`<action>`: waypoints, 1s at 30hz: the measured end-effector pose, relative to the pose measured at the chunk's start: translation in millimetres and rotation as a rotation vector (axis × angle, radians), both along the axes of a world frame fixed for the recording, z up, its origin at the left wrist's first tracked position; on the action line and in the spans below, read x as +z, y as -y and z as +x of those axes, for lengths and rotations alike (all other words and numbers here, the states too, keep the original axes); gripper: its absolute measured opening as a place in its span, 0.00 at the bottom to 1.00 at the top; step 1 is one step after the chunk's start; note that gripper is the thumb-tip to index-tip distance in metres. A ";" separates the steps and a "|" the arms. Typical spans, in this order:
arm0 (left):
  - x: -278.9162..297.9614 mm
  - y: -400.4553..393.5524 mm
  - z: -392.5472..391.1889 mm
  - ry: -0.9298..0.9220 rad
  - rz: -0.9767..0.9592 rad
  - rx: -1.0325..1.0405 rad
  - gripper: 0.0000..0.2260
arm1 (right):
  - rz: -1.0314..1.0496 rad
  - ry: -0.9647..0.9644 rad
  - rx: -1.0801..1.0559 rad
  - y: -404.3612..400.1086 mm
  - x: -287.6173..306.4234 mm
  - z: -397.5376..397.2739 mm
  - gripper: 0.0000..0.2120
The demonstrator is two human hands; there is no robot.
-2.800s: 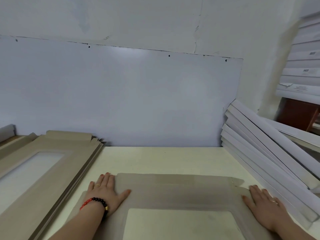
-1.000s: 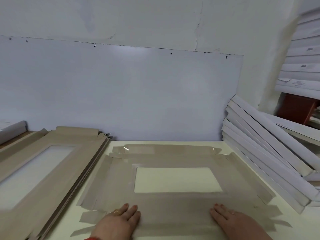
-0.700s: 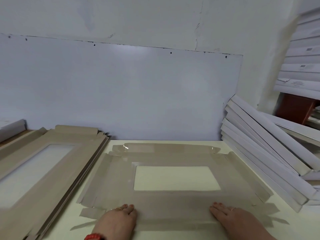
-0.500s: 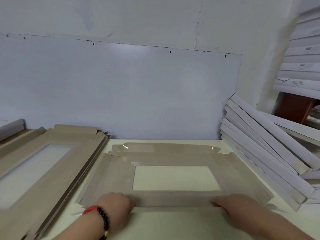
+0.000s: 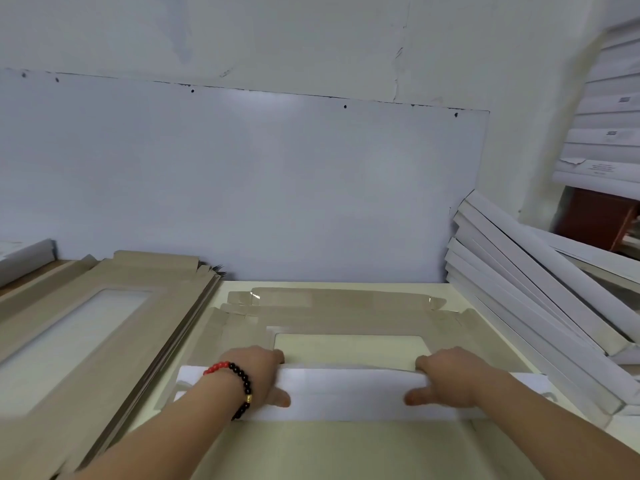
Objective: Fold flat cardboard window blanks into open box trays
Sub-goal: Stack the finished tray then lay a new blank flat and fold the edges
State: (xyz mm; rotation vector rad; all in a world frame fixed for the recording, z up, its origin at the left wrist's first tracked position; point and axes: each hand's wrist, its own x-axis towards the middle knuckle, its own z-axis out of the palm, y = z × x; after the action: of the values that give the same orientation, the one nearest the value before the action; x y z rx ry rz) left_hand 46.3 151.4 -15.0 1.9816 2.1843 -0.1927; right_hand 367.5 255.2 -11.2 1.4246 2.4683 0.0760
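Note:
A tan cardboard window blank point(image 5: 346, 322) lies flat on the cream table, its rectangular cut-out in the middle. The blank's near flap point(image 5: 346, 393) is folded up and over, its white underside facing me. My left hand point(image 5: 258, 372), with a red and black bead bracelet at the wrist, grips the flap's left part, fingers curled over the top edge and thumb on the white face. My right hand point(image 5: 446, 377) grips the flap's right part the same way.
A stack of tan window blanks point(image 5: 86, 327) lies at the left. White folded trays point(image 5: 540, 306) lean in a pile at the right, with more white boxes point(image 5: 609, 133) stacked behind. A pale board point(image 5: 242, 185) stands against the wall behind the table point(image 5: 311, 448).
Both hands went from lying flat on the blank's near strip to gripping its near flap and lifting it up and away from me, so its white side shows.

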 end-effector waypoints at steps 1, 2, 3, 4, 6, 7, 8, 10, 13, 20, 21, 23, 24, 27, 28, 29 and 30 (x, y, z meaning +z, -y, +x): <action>-5.7 -1.3 0.3 -0.036 0.048 -0.026 0.35 | 0.060 0.026 0.015 -0.7 -2.7 -1.6 0.39; -11.0 -2.7 1.9 -0.068 0.099 -0.063 0.39 | 0.106 0.049 0.027 -0.6 -6.1 -3.3 0.43; -15.1 -3.5 5.5 -0.081 0.150 -0.095 0.42 | 0.143 0.063 0.038 0.9 -9.8 -5.3 0.47; -18.3 -4.3 11.0 -0.087 0.196 -0.125 0.42 | 0.170 0.037 0.046 4.3 -13.5 -9.6 0.49; -25.9 -6.5 26.2 -0.090 0.273 -0.189 0.37 | 0.194 -0.100 0.096 19.2 -19.5 -27.4 0.44; -30.4 -7.4 35.5 -0.084 0.303 -0.220 0.33 | 0.205 -0.174 0.141 28.4 -23.7 -39.5 0.39; -35.4 -8.2 44.9 -0.071 0.325 -0.245 0.30 | 0.264 -0.249 0.199 37.6 -28.9 -52.4 0.35; -45.8 -9.1 61.5 -0.028 0.343 -0.268 0.27 | 0.358 -0.388 0.269 60.2 -38.1 -79.3 0.29; -62.5 -9.3 71.6 -0.026 0.282 -0.245 0.28 | 0.300 -0.480 0.291 76.1 -53.8 -99.9 0.27; -77.1 -8.1 26.2 -0.032 0.149 -0.177 0.28 | 0.033 -0.202 0.041 32.9 -73.5 -44.7 0.28; -77.4 -6.2 14.1 -0.035 0.144 -0.166 0.28 | 0.042 -0.203 0.009 25.7 -73.0 -29.7 0.28; -77.4 -0.4 -9.1 -0.045 0.128 -0.137 0.28 | 0.037 -0.223 -0.073 18.6 -70.8 -0.8 0.28; -77.4 2.6 -19.2 -0.050 0.121 -0.120 0.28 | 0.043 -0.217 -0.105 16.3 -70.7 13.3 0.28; -76.9 9.4 -41.9 -0.047 0.122 -0.075 0.28 | 0.071 -0.182 -0.172 11.0 -71.9 50.6 0.28; -76.9 11.4 -48.1 -0.045 0.124 -0.064 0.28 | 0.073 -0.181 -0.195 9.3 -72.2 60.3 0.28; -77.0 13.3 -53.9 -0.044 0.125 -0.055 0.28 | 0.072 -0.178 -0.220 8.4 -72.1 68.6 0.28; -77.3 15.6 -59.5 -0.043 0.125 -0.045 0.28 | 0.074 -0.175 -0.234 8.1 -72.3 76.0 0.27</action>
State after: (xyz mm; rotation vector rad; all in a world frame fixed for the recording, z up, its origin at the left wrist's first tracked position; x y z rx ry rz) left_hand -13.3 135.8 -92.3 2.1135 2.2302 -0.1083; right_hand 443.5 247.1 -83.5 1.8121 2.4346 -0.0063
